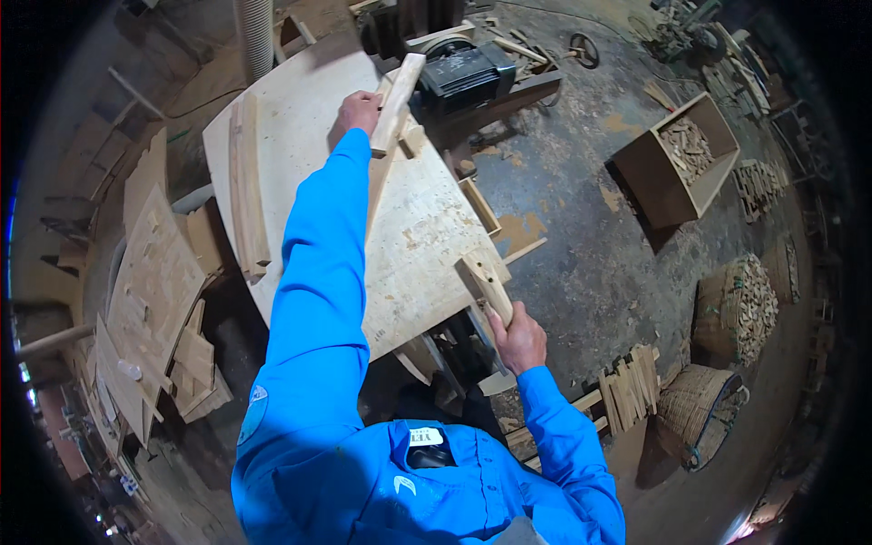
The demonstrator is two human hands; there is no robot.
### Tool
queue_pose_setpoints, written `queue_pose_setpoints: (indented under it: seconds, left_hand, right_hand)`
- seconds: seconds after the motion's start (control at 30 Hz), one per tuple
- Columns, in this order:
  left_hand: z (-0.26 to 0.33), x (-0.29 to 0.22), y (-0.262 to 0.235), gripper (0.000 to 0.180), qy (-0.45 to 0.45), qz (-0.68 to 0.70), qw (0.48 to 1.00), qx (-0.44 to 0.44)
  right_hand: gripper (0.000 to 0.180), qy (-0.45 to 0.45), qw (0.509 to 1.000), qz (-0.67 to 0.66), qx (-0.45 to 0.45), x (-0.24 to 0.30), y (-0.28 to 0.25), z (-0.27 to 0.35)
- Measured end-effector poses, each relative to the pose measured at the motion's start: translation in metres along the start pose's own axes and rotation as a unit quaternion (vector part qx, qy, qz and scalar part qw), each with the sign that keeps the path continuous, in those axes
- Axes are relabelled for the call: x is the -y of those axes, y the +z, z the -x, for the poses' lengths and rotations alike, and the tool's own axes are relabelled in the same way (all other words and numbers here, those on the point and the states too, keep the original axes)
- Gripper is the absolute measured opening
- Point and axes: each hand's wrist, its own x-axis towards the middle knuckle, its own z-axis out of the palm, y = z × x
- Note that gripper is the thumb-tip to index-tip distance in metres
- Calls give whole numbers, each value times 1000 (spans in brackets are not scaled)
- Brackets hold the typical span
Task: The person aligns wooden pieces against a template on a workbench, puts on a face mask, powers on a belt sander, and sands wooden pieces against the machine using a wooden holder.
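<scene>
My left hand (pixel 361 111), arm stretched far forward, is closed at the side of a short, thick pale wood piece (pixel 400 102) at the table's far right edge. Its fingertips are partly hidden against the wood. My right hand (pixel 520 343) grips the near end of a wooden slat with small holes (pixel 488 283), tilted over the table's near right corner. Beneath lies a large pale plywood tabletop (pixel 422 238), with wood dust and chips scattered on it. A narrow strip of wood (pixel 381 191) runs beside my left forearm.
Long wooden strips (pixel 245 182) lie at the tabletop's left. A black motor (pixel 465 74) stands beyond its far right edge. On the floor at right are a box of wood offcuts (pixel 677 163), woven baskets (pixel 695 409) and stacked slats (pixel 629 389). Plywood sheets (pixel 154 282) lean at left.
</scene>
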Motion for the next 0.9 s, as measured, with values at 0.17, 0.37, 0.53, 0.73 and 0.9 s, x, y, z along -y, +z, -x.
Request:
queue_pose_setpoints:
  seconds: [0.17, 0.37, 0.53, 0.73, 0.9]
  left_hand:
    - [-8, 15, -9, 29, 7, -30, 1000, -6]
    - [-7, 9, -11, 26, -21, -5, 1000, 21]
    - [38, -5, -6, 26, 15, 0, 1000, 17]
    - [78, -11, -22, 30, -45, 17, 997, 59]
    - [125, -25, -18, 34, -1, 49, 999, 21]
  right_hand:
    - [46, -4, 1000, -23, 3, 8, 6, -3]
    - [47, -10, 999, -39, -10, 10, -5, 3]
    - [46, 7, 999, -38, -5, -15, -5, 23]
    - [47, -19, 999, -34, -35, -48, 3, 51]
    - [45, -4, 999, -36, -24, -66, -9, 77]
